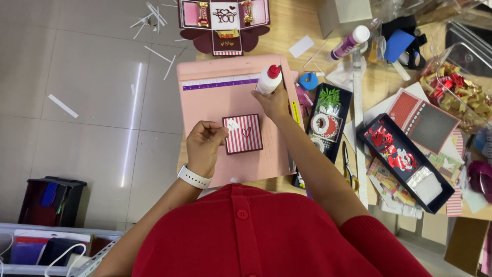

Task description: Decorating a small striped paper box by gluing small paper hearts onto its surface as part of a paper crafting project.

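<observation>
Left hand (204, 146), white watch band (193, 177) at the wrist, fingers pinched shut on a small white paper piece (232, 124) at the top left corner of a red-and-white striped card (243, 134). The card lies flat near the middle of a pink scoring board (205, 97), a small heart outline at its centre, dark border round the edge. Right hand (274, 100) is closed round a white glue bottle with a red cap (269, 79), held upright just above the card — near the board's purple ruler strip (220, 83). The board rests on a wooden table (292, 20). Beyond it, an opened box card (224, 23) in maroon and pink, its flaps spread. To the right: a black tray of ribbon rolls and green leaf cut-outs (328, 120), yellow-handled scissors (350, 172), a long black tray of red paper shapes (405, 161), a purple-and-white glue stick (349, 41). White paper strips (154, 20) scattered over the grey floor on the left — a dark bin (48, 200) stands lower down.
</observation>
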